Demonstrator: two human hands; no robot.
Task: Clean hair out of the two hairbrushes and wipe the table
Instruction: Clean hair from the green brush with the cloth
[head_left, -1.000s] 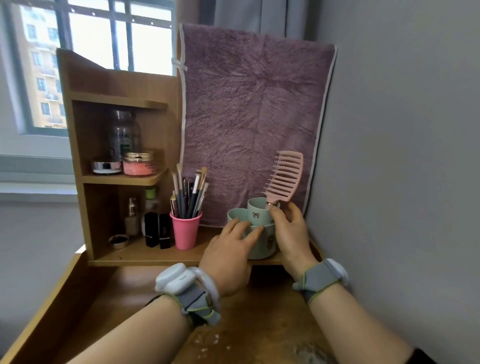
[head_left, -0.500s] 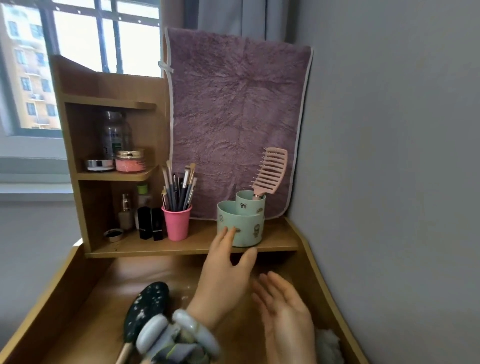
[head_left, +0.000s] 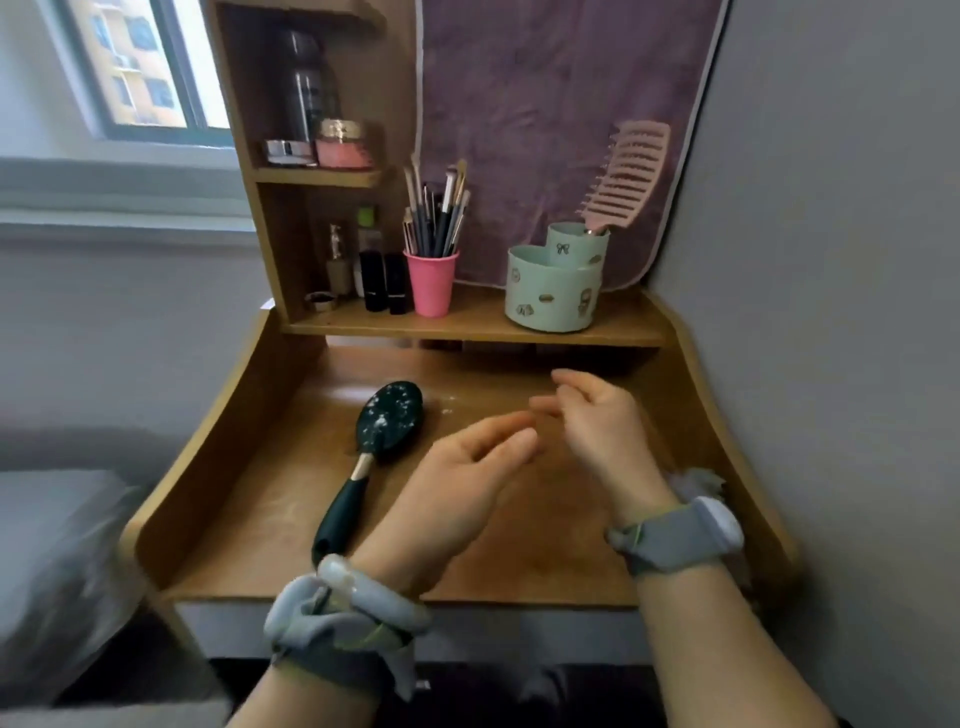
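Both bare hands are hovering over the brown wooden table (head_left: 249, 509), each wrist wearing a grey strap with a white module. The left hand (head_left: 467, 483) is lying open, fingers loosely extended, holding nothing. The right hand (head_left: 597, 421) is also empty, fingers relaxed and slightly curled, sitting just beside the left fingertips; motion blur is hiding whether the two are touching.

The dark green oval paddle hairbrush (head_left: 371, 457) is lying flat on the table left of the hands, head pointing away, white specks showing on its face, handle end passing behind the left wrist. The pink vented plastic hairbrush (head_left: 626, 179) is standing upright, handle down, in the taller rear compartment of the mint-green stickered organiser cup (head_left: 556, 296) on the raised shelf.

A pale crumpled wad (head_left: 698, 480) is sitting at the table's right edge, partly hidden behind the right wrist; its material is unclear. White flecks are dotting the tabletop near the green brush head.
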